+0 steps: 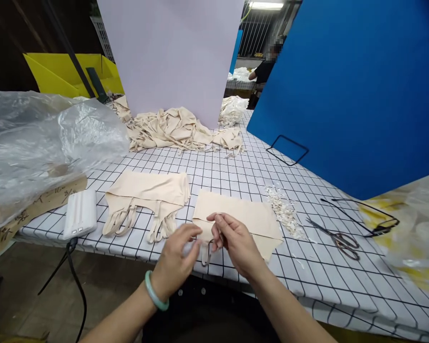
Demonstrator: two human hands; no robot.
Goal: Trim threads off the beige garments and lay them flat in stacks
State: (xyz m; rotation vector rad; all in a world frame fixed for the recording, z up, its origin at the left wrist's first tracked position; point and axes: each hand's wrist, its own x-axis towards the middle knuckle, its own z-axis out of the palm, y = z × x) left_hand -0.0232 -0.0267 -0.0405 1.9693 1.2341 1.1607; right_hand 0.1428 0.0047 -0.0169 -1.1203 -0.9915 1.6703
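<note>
Beige cloth piece point(243, 216) lies flat at the near edge of the checked worktop point(236, 171), its thin strap point(205, 252) hanging off the front. The left hand point(177, 264) and right hand point(236, 240) both pinch that strap between fingertips. A folded beige stack point(146, 190) sits just left; scissors point(338, 238) lie well right, beyond white scraps point(284, 209).
</note>
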